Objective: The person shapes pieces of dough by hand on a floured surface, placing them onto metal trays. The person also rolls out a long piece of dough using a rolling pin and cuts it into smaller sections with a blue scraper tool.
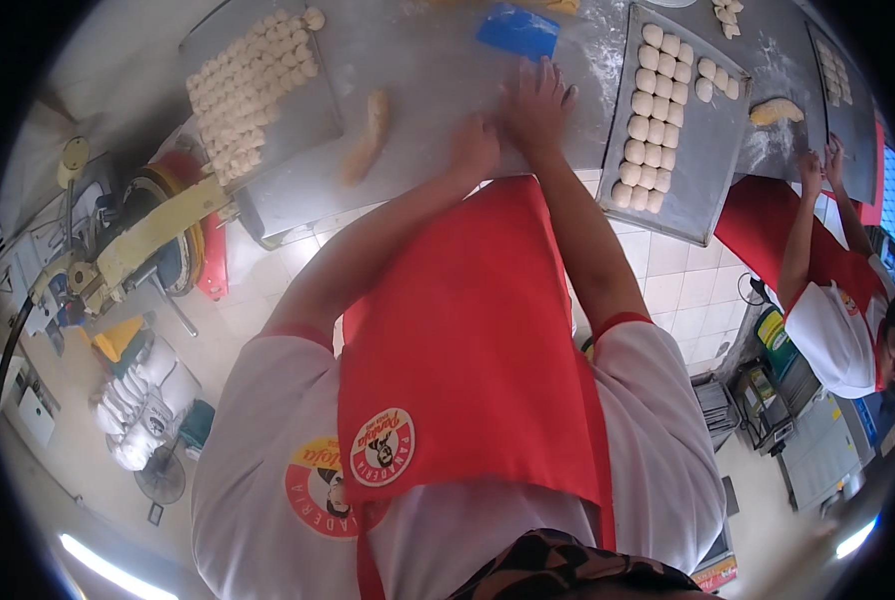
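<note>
While both arms stretch forward, the hands (513,125) press side by side, palms down, on the floured table (428,70).

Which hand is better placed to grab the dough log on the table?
Left. The left hand sits on the metal table nearest the dough log, just to its left. The right hand lies flat farther off, below the blue scraper.

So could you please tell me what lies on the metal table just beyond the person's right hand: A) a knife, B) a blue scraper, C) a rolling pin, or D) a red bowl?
B: a flat blue scraper lies on the floured metal table just past the fingertips of the right hand.
</note>
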Available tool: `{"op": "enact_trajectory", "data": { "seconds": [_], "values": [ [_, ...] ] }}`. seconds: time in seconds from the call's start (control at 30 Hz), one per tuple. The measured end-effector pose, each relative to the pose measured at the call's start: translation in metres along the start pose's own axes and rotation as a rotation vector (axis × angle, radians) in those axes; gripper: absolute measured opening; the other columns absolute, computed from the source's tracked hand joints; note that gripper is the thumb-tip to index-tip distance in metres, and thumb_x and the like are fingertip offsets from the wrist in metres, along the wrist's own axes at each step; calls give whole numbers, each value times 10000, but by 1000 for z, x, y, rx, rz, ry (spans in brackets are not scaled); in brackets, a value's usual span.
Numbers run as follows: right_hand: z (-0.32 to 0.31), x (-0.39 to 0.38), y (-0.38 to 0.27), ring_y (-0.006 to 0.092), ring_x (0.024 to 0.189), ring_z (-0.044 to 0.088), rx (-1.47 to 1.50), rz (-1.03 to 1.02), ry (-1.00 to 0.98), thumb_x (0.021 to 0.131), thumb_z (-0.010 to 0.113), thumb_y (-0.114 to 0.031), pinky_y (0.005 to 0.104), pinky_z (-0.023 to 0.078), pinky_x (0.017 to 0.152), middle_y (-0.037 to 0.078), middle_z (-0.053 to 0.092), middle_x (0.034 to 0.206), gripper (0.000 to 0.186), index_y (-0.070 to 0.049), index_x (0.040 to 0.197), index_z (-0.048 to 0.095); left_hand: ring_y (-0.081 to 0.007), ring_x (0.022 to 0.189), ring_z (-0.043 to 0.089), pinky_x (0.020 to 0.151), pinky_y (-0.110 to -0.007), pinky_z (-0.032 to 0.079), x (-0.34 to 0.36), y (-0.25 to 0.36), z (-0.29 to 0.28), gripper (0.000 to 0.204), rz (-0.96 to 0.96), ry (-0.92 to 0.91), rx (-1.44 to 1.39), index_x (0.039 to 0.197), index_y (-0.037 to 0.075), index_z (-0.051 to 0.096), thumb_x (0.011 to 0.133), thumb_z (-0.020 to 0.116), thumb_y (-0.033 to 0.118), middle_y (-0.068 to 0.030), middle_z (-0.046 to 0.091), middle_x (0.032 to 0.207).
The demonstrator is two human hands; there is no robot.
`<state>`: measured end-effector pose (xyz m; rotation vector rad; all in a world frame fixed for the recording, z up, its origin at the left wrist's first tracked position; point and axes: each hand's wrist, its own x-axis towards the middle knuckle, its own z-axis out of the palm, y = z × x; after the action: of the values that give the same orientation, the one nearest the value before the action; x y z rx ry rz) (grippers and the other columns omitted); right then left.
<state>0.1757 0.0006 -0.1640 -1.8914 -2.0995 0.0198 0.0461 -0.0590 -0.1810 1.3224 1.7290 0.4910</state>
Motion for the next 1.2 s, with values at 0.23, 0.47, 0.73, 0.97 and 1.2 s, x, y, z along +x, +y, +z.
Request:
{"op": "enact_trajectory", "data": {
  "seconds": [0.23,0.47,0.73,0.97,1.2],
  "values": [
    [-37,-33,49,393,1322,529,272,-168,-83,948,639,-286,588,391,1098,141,614,1379,398,-105,1302,646,-200,891,713,756,-346,567,-3,-30,0,310,199,-192,-123,1300,-3,599,1026,494,99,-117,735,1092],
    [-65,-62,13,343,1063,622,259,-106,-72,773,814,-213,477,506,864,138,651,1147,436,-108,1176,685,-209,868,712,738,-334,562,10,-35,0,290,56,-214,-312,1263,-5,607,1014,490,89,-141,728,1063],
    [-60,-74,42,392,1019,632,397,235,-138,799,810,-263,490,507,905,197,654,1010,455,-18,1153,664,-218,893,723,780,-355,593,0,-1,-22,248,-133,-355,-393,1214,2,627,1054,528,164,-127,726,1047],
    [-116,17,218,393,954,679,455,772,405,824,779,-274,436,537,843,250,687,995,409,27,1083,682,-223,891,720,837,-373,597,7,-24,-25,270,-80,-274,-252,1213,-18,625,1042,588,187,-137,713,1030],
    [-70,17,282,330,1193,578,-156,757,227,848,751,-515,599,426,971,124,615,1253,571,-117,1254,698,-216,871,718,807,-352,585,-4,6,-32,298,-204,-264,-224,1219,1,634,1025,633,227,-115,713,1001]
  ]
}}
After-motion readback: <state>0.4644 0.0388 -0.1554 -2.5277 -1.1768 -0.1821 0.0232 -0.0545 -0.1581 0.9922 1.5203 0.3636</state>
